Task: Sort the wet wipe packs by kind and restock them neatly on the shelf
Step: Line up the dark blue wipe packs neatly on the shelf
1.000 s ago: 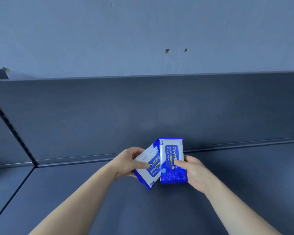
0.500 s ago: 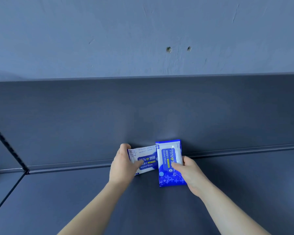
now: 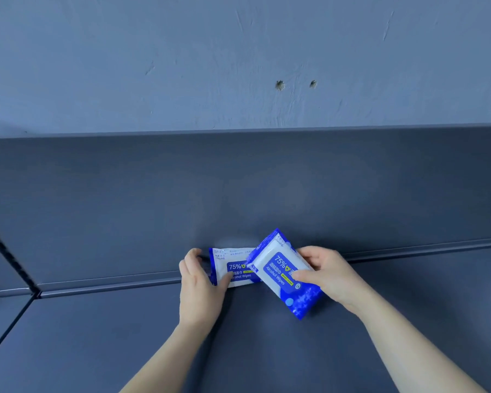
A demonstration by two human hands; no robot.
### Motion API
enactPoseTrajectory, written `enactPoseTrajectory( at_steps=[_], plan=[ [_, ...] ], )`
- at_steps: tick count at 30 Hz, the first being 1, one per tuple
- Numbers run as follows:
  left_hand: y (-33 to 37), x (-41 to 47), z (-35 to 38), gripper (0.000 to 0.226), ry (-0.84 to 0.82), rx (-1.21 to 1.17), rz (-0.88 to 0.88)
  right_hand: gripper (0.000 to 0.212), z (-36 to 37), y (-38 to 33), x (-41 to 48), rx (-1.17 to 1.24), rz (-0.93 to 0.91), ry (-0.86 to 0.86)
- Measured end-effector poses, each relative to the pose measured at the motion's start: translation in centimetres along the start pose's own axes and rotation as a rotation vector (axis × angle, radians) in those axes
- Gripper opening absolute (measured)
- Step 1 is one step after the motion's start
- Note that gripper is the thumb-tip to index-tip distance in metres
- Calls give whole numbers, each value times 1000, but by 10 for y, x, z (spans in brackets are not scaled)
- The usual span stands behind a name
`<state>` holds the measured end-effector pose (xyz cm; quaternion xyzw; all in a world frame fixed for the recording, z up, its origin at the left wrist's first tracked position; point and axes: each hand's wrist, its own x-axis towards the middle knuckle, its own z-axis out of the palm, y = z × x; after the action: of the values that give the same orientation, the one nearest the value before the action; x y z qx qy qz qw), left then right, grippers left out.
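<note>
Placing two packs at the rear edge of the dark grey-blue metal shelf [image 3: 125, 336]. The left hand [image 3: 199, 282] grips the left pack [image 3: 236, 268], a flat blue-and-white soft-plastic pouch of alcohol wipes, with the thumb on its face. The pack lies lengthwise along the rear edge, against the dark back panel [image 3: 238, 194]. The right hand [image 3: 326, 276] pinches the second pack [image 3: 284, 276], a matching blue-and-white pouch, with the thumb on the label. It is tilted, and its upper part laps over the left pack's right end.

Judgement: both labels read "75% Alcohol Wipes", so they are one kind and belong together. To do this well, turn the second pack until it lines up with the left pack. Set it just beside the left pack without overlap, labels facing alike. Hold the left pack steady meanwhile.

Versus 0.5 s ago: the second pack then stood square, short end to the back panel. It is now rotated leftward. The left pack has barely shifted.
</note>
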<state>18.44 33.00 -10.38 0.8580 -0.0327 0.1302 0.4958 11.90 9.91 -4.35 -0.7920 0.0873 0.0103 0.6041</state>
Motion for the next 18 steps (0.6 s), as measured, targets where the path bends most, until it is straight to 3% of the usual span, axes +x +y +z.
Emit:
enactPoseTrajectory(
  at_steps=[3,6,9,12,15,18],
  plan=[
    [6,-8,-11,38,63,-80,24,37,1,-4,2,-144,-14,-36],
    [19,-18,-20,26,-227,-253,-19,38,17,-7,6,-328,-50,-57],
    [19,-19,-20,32,-474,-117,-41,39,33,-9,9,-487,-93,-87],
    [15,-21,-24,32,-484,-107,-57,34,31,-8,9,-467,-101,-109],
    [8,-24,-32,32,-472,-131,-44,12,17,-2,5,-391,-31,-145],
    [5,-28,-39,42,-453,-107,-19,11,14,6,1,-375,13,-118]
  ],
)
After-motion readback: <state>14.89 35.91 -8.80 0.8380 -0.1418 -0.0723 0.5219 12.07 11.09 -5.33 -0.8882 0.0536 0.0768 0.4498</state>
